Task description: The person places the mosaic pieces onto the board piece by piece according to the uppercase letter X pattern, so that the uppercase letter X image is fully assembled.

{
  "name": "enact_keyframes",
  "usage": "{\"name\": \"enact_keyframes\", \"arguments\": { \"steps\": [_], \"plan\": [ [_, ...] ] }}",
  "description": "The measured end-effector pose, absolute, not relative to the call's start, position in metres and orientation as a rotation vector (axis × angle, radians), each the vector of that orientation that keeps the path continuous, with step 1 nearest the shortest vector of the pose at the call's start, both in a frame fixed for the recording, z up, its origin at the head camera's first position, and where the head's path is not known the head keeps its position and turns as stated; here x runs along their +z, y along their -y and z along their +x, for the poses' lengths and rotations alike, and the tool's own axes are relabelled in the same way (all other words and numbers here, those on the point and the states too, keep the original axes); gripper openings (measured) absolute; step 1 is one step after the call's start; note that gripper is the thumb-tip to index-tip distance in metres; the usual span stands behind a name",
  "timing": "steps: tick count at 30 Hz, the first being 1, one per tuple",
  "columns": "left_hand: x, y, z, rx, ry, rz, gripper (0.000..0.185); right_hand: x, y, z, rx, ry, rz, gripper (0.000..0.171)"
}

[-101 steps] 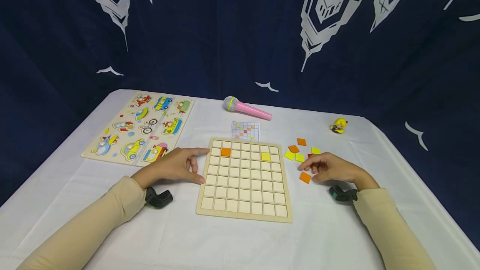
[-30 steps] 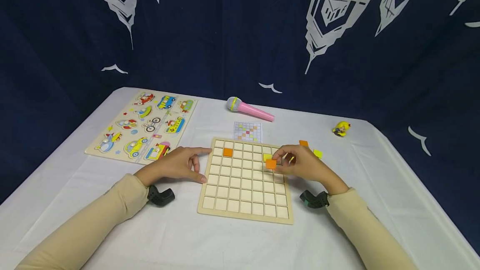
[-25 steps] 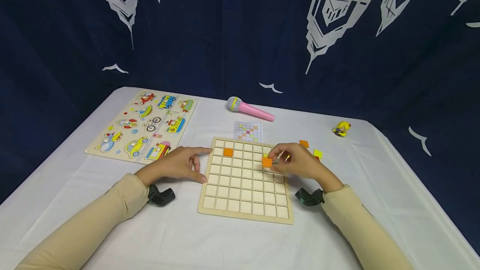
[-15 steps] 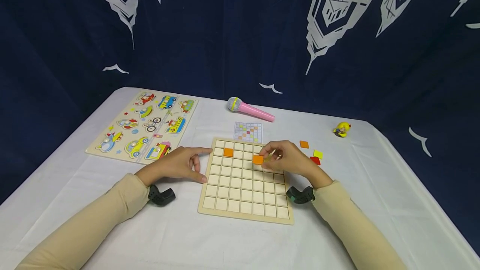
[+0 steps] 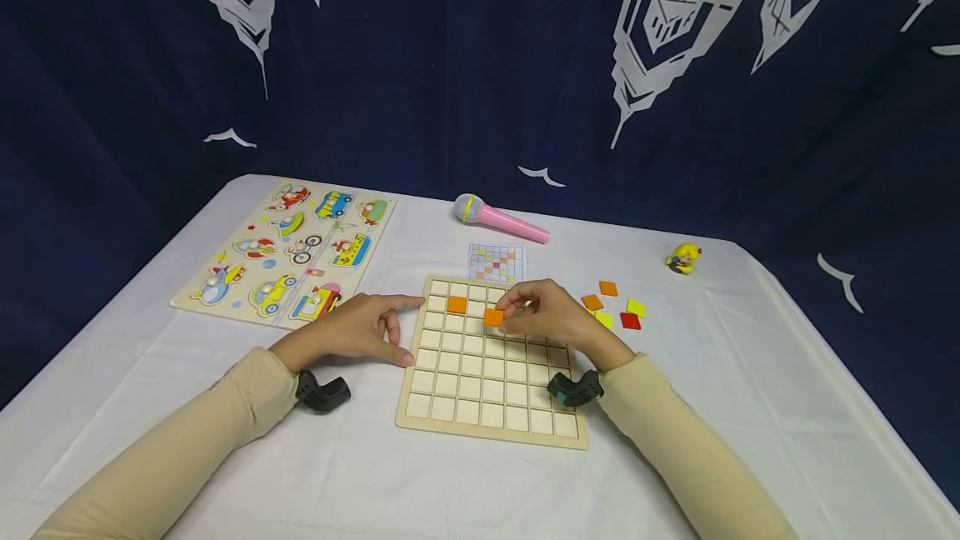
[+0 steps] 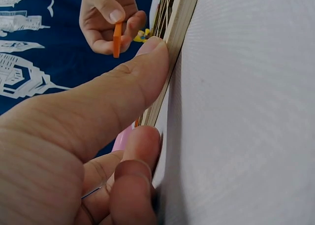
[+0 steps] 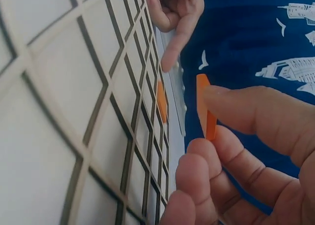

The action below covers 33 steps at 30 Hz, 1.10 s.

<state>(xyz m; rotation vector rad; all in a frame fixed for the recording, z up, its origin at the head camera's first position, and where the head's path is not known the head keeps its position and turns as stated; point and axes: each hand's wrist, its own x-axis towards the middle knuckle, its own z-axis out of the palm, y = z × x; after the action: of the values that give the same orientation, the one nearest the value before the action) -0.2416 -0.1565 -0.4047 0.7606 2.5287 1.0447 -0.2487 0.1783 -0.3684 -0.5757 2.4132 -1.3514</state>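
My right hand [image 5: 547,311] pinches a square orange tile [image 5: 492,317] between thumb and fingers, over the upper part of the wooden grid board [image 5: 468,365]. In the right wrist view this held tile [image 7: 204,107] is tilted on edge, with a gap between it and the board. Another orange tile [image 5: 457,304] lies in a square near the board's upper left. My left hand [image 5: 348,327] touches the board's left edge with its extended index finger and thumb; the left wrist view shows the thumb [image 6: 133,75] against that edge. My right hand hides the board's upper right squares.
Several loose tiles, including a red tile [image 5: 630,321], lie right of the board. A colored grid card [image 5: 497,262] and a pink microphone [image 5: 510,223] are behind it. A vehicle puzzle board [image 5: 247,273] lies at left, a small yellow-haired figure [image 5: 683,258] at back right.
My right hand has picked up the orange tile from right of the board and carried it leftward over the grid. My left hand stays at the board's edge.
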Motion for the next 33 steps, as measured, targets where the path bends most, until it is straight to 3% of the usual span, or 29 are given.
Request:
{"name": "enact_keyframes", "arguments": {
  "steps": [33],
  "plan": [
    [-0.404, 0.157, -0.241, 1.041, -2.533, 0.781, 0.094, -0.371, -0.143, -0.256, -0.94, -2.619, -0.616, 0.021]
  ]
}}
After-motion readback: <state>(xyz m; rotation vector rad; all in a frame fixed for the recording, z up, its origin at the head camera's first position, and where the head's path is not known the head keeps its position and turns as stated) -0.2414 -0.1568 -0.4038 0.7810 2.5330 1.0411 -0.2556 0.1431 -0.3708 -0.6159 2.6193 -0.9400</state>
